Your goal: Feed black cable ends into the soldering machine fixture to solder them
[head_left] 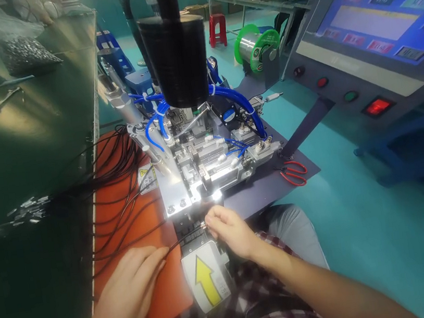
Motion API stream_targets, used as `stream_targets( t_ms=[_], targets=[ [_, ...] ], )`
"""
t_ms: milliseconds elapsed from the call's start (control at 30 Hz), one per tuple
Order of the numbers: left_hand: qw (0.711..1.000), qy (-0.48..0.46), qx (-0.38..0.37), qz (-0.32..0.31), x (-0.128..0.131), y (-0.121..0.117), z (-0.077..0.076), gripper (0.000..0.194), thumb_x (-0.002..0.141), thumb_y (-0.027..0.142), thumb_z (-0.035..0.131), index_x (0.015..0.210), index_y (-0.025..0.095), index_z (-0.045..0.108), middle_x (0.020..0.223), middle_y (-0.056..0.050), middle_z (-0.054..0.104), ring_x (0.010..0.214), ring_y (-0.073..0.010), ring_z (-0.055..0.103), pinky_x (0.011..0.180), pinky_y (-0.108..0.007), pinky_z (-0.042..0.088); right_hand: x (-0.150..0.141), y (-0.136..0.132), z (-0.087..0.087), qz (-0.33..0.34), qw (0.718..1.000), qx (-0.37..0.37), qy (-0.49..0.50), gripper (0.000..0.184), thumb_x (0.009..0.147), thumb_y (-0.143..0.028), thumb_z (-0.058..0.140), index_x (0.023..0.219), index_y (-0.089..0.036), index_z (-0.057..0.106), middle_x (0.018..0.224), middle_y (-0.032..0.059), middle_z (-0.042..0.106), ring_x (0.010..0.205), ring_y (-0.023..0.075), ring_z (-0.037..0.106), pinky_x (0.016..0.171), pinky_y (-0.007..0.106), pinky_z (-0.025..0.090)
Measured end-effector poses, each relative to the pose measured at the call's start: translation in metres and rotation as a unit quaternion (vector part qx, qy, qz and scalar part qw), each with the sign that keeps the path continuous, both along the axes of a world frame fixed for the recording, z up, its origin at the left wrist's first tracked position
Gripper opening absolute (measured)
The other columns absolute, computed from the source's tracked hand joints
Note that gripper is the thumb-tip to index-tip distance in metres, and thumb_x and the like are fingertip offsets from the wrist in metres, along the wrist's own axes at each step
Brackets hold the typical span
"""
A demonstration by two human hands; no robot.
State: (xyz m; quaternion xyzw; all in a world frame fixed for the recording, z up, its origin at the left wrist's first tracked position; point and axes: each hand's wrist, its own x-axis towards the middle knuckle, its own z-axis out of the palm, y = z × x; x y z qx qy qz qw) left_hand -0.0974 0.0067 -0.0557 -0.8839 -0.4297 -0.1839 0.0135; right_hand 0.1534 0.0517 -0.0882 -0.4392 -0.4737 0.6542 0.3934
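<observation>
A thin black cable point(184, 239) runs between my two hands at the front of a metal bench machine point(213, 166) with blue air tubes. My left hand point(132, 278) is closed on it above an orange mat point(163, 292). Pinched at its small, bright end, the cable meets the fingertips of my right hand point(232, 231), just in front of the machine's lit work area. The exact shape of that end is partly hidden by the fingers. Below the cable, a white cover with a yellow arrow point(206, 282) faces up.
More black cables point(118, 167) lie across the mat, their metal ends point(30, 210) on the dark green table point(34, 126). A black hose hood point(176, 58) hangs over the machine. Red-handled cutters point(295, 173) lie at right, below a touchscreen panel point(377, 14). Behind stands a green wire spool point(255, 47).
</observation>
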Motion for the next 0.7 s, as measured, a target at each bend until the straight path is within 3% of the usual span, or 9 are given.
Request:
stream_targets(
  t_ms=[133, 267, 333, 433, 533, 700],
  targets=[
    [0.983, 0.143, 0.097, -0.052, 0.003, 0.006, 0.007, 0.035, 0.089, 0.006, 0.036, 0.111, 0.009, 0.063, 0.102, -0.015, 0.071, 0.089, -0.0252, 0.068, 0.076, -0.032, 0.056, 0.001, 0.000, 0.002, 0.005, 1.000, 0.005, -0.008, 0.034, 0.088, -0.048, 0.054, 0.067, -0.022, 0.044, 0.059, -0.0056, 0.046, 0.056, 0.0117, 0.041, 0.057, 0.028, 0.035],
    [0.964, 0.218, 0.149, 0.027, 0.022, 0.001, 0.007, 0.041, 0.080, -0.003, 0.032, 0.106, 0.003, 0.063, 0.100, -0.020, 0.071, 0.073, -0.0263, 0.067, 0.058, -0.034, 0.052, 0.002, 0.000, 0.002, 0.007, 1.000, 0.009, -0.012, 0.035, 0.089, -0.047, 0.054, 0.067, -0.023, 0.044, 0.059, -0.0054, 0.046, 0.056, 0.0123, 0.042, 0.057, 0.028, 0.035],
    [0.972, 0.193, 0.104, 0.079, 0.026, -0.001, 0.002, 0.038, 0.083, 0.000, 0.033, 0.107, 0.007, 0.062, 0.098, -0.017, 0.070, 0.072, -0.0253, 0.066, 0.056, -0.033, 0.050, 0.002, -0.001, 0.001, 0.007, 1.000, 0.009, -0.013, 0.034, 0.089, -0.047, 0.053, 0.067, -0.022, 0.044, 0.060, -0.0052, 0.047, 0.057, 0.0124, 0.042, 0.058, 0.028, 0.035],
    [0.992, 0.049, 0.003, 0.120, 0.020, -0.001, -0.007, 0.024, 0.095, 0.019, 0.038, 0.105, 0.017, 0.060, 0.095, -0.010, 0.068, 0.085, -0.0262, 0.064, 0.070, -0.036, 0.051, 0.002, -0.001, 0.001, 0.007, 1.000, 0.007, -0.011, 0.034, 0.090, -0.046, 0.053, 0.068, -0.022, 0.044, 0.061, -0.0050, 0.048, 0.058, 0.0123, 0.042, 0.059, 0.028, 0.035],
    [0.983, -0.078, -0.103, 0.132, 0.005, 0.000, -0.008, 0.022, 0.097, 0.039, 0.046, 0.107, 0.024, 0.058, 0.101, -0.005, 0.066, 0.097, -0.0251, 0.061, 0.083, -0.036, 0.050, 0.002, -0.001, 0.001, 0.008, 1.000, 0.004, -0.009, 0.035, 0.089, -0.048, 0.054, 0.068, -0.022, 0.045, 0.060, -0.0054, 0.048, 0.057, 0.0118, 0.042, 0.059, 0.028, 0.034],
    [0.977, -0.067, -0.172, 0.111, -0.012, 0.001, 0.000, 0.019, 0.094, 0.043, 0.051, 0.094, 0.026, 0.059, 0.094, -0.002, 0.067, 0.091, -0.0212, 0.065, 0.076, -0.029, 0.052, 0.001, -0.001, 0.001, 0.005, 1.000, 0.004, -0.001, 0.037, 0.089, -0.050, 0.056, 0.067, -0.022, 0.045, 0.059, -0.0057, 0.048, 0.056, 0.0112, 0.041, 0.058, 0.027, 0.034]
  ],
)
